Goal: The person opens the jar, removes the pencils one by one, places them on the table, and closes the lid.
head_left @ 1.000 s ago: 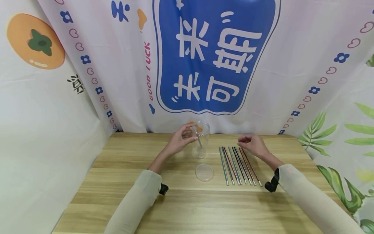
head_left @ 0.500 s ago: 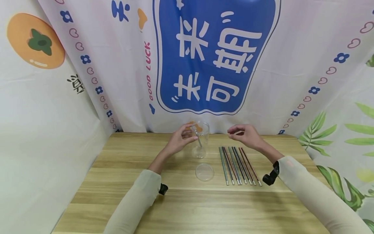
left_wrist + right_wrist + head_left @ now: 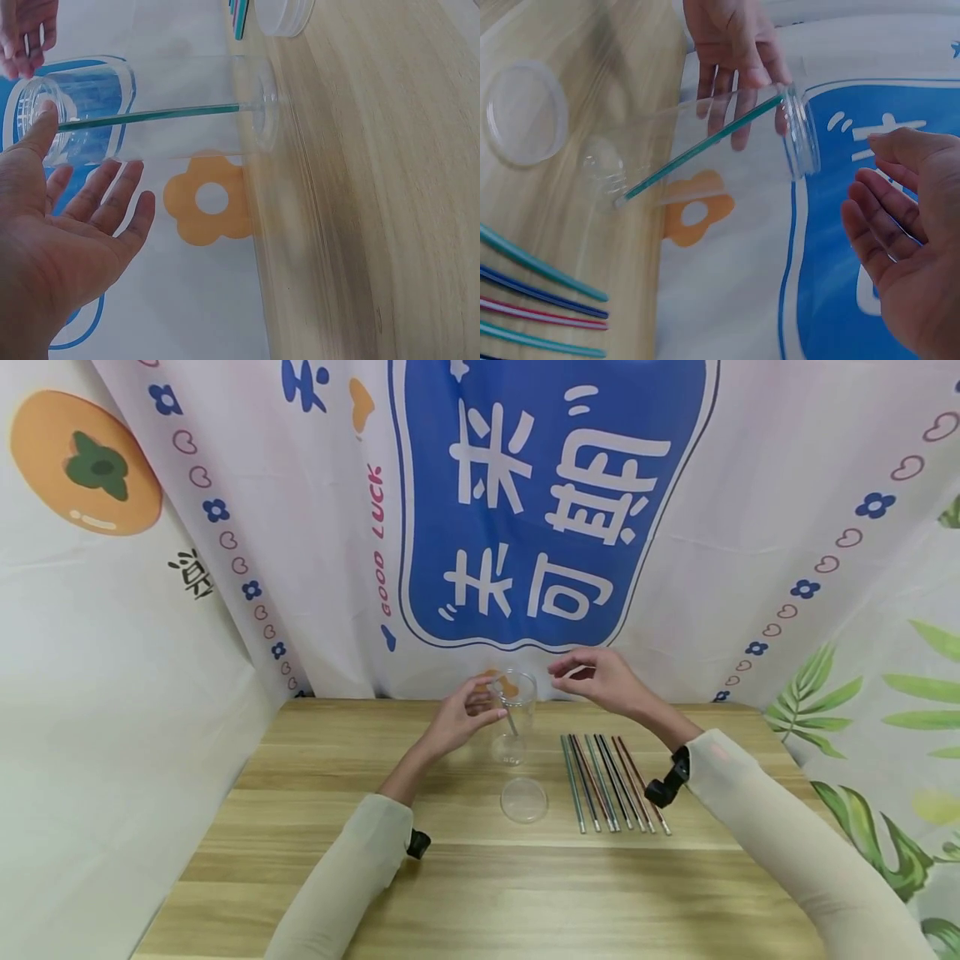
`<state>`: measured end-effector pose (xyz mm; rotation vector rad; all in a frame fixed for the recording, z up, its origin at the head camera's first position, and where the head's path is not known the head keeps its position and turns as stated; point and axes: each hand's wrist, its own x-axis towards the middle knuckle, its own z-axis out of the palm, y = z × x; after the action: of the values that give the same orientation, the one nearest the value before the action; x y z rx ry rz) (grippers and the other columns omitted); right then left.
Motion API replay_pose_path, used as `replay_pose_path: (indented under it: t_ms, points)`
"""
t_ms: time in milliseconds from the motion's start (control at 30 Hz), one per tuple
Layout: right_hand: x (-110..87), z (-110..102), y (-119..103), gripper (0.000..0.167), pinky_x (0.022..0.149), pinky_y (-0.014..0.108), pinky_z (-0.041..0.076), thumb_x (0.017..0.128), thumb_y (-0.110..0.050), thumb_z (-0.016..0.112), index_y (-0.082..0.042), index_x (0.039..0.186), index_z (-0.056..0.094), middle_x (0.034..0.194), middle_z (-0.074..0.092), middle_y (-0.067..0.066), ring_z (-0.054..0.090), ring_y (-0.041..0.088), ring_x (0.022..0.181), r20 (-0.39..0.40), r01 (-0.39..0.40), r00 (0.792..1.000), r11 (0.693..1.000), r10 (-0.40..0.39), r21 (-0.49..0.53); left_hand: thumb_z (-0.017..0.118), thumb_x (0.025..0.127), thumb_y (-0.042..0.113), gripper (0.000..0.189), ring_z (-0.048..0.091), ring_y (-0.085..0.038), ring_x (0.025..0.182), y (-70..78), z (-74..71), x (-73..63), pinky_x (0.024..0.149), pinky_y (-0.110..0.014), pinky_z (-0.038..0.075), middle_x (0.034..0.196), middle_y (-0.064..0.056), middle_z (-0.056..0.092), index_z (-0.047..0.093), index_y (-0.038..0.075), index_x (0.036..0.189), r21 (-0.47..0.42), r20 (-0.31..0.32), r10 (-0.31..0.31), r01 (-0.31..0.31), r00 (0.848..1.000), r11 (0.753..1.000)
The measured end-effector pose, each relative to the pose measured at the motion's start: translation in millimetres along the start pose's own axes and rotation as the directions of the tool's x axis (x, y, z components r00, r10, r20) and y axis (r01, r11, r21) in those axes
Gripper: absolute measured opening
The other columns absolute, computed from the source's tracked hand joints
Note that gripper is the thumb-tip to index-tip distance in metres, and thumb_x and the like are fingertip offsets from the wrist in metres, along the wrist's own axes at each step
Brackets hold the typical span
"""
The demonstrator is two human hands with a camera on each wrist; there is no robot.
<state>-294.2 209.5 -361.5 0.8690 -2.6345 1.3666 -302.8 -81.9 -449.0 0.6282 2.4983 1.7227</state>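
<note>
A tall clear jar stands upright at the back of the wooden table, with one green pencil leaning inside it. My left hand holds the jar near its top, thumb on the near side and fingers around the back. To the right of the rim, my right hand hovers with loosely bent fingers and nothing between them. Below it, several slim pencils in green, blue, red and black lie side by side, their pale ends toward me. A round clear lid lies flat in front of the jar.
A printed cloth hangs right behind the table's back edge. Bare wooden tabletop spreads in front of the lid and pencils. Leaf-patterned cloth borders the right side.
My right hand has risen from over the pencils and moved left to beside the jar's rim. The left hand, jar and lid stay where they were.
</note>
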Motion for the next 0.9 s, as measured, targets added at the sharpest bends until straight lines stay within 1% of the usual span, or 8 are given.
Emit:
replay_pose_path:
  t_ms: [133, 233, 300, 367, 467, 600, 833, 900]
  points:
    - [11.4, 4, -7, 0.023, 0.088, 0.029, 0.063, 0.098, -0.007, 0.077, 0.001, 0.119, 0.077, 0.115, 0.076, 0.019, 0.074, 0.029, 0.1, 0.051, 0.05, 0.997, 0.999, -0.049, -0.02, 0.082, 0.096, 0.025, 0.066, 0.063, -0.034, 0.133, 0.0, 1.0, -0.3, 0.111, -0.049, 0.053, 0.143, -0.017, 0.066, 0.051, 0.011, 0.153, -0.007, 0.001, -0.004, 0.004, 1.0, 1.0]
    - [18.6, 6, -11, 0.022, 0.088, 0.038, 0.065, 0.098, -0.006, 0.077, 0.003, 0.118, 0.077, 0.111, 0.078, 0.017, 0.075, 0.03, 0.097, 0.084, 0.077, 0.994, 0.996, -0.073, -0.039, 0.081, 0.096, 0.025, 0.066, 0.063, -0.035, 0.133, 0.6, 1.3, -0.6, 0.11, -0.05, 0.054, 0.144, -0.018, 0.065, 0.05, 0.011, 0.153, -0.012, 0.006, -0.003, 0.003, 1.0, 1.0]
    - [22.8, 7, -13, 0.021, 0.088, 0.041, 0.065, 0.098, -0.006, 0.076, 0.002, 0.118, 0.077, 0.111, 0.078, 0.016, 0.076, 0.029, 0.097, 0.107, 0.089, 0.991, 0.995, -0.083, -0.055, 0.081, 0.097, 0.024, 0.066, 0.063, -0.035, 0.133, 0.6, 1.3, -0.3, 0.11, -0.05, 0.054, 0.145, -0.019, 0.064, 0.05, 0.01, 0.153, -0.016, 0.006, 0.001, -0.001, 1.0, 1.0]
    - [26.8, 7, -15, 0.021, 0.087, 0.041, 0.065, 0.098, -0.007, 0.076, 0.0, 0.118, 0.077, 0.111, 0.078, 0.015, 0.076, 0.026, 0.096, 0.135, 0.093, 0.987, 0.993, -0.083, -0.071, 0.081, 0.097, 0.023, 0.067, 0.063, -0.036, 0.133, 0.4, 1.4, 0.4, 0.11, -0.05, 0.054, 0.145, -0.02, 0.064, 0.05, 0.009, 0.153, -0.014, 0.005, 0.005, -0.004, 1.0, 1.0]
    - [33.4, 10, -17, 0.02, 0.084, 0.038, 0.065, 0.099, -0.008, 0.075, -0.002, 0.118, 0.078, 0.112, 0.078, 0.012, 0.076, 0.023, 0.096, 0.184, 0.094, 0.98, 0.992, -0.076, -0.09, 0.081, 0.097, 0.022, 0.068, 0.062, -0.037, 0.134, -0.9, 1.0, 1.3, 0.111, -0.049, 0.054, 0.145, -0.021, 0.063, 0.049, 0.007, 0.154, -0.006, 0.001, 0.006, -0.006, 1.0, 1.0]
    - [42.7, 13, -19, 0.018, 0.082, 0.036, 0.065, 0.099, -0.005, 0.074, -0.003, 0.117, 0.078, 0.111, 0.079, 0.01, 0.076, 0.023, 0.097, 0.229, 0.105, 0.97, 0.989, -0.08, -0.101, 0.081, 0.097, 0.023, 0.069, 0.062, -0.037, 0.134, -2.0, 0.4, 1.7, 0.11, -0.05, 0.054, 0.145, -0.022, 0.063, 0.047, 0.005, 0.155, -0.001, 0.002, 0.006, -0.006, 1.0, 1.0]
    - [55.6, 17, -19, 0.018, 0.091, 0.043, 0.063, 0.097, -0.002, 0.075, -0.003, 0.114, 0.079, 0.112, 0.078, 0.012, 0.075, 0.022, 0.099, 0.285, 0.128, 0.955, 0.982, -0.084, -0.141, 0.08, 0.097, 0.021, 0.068, 0.063, -0.037, 0.132, -3.0, 1.1, 2.4, 0.109, -0.05, 0.054, 0.144, -0.022, 0.064, 0.047, 0.003, 0.154, -0.016, 0.003, 0.021, -0.021, 1.0, 1.0]
    - [59.1, 19, -19, 0.017, 0.091, 0.044, 0.063, 0.097, -0.003, 0.075, -0.004, 0.114, 0.08, 0.113, 0.078, 0.012, 0.074, 0.02, 0.098, 0.304, 0.128, 0.949, 0.981, -0.079, -0.147, 0.081, 0.097, 0.021, 0.068, 0.063, -0.038, 0.132, -3.2, 1.4, 2.5, 0.109, -0.05, 0.055, 0.143, -0.022, 0.064, 0.048, 0.003, 0.154, -0.018, 0.0, 0.022, -0.022, 1.0, 1.0]
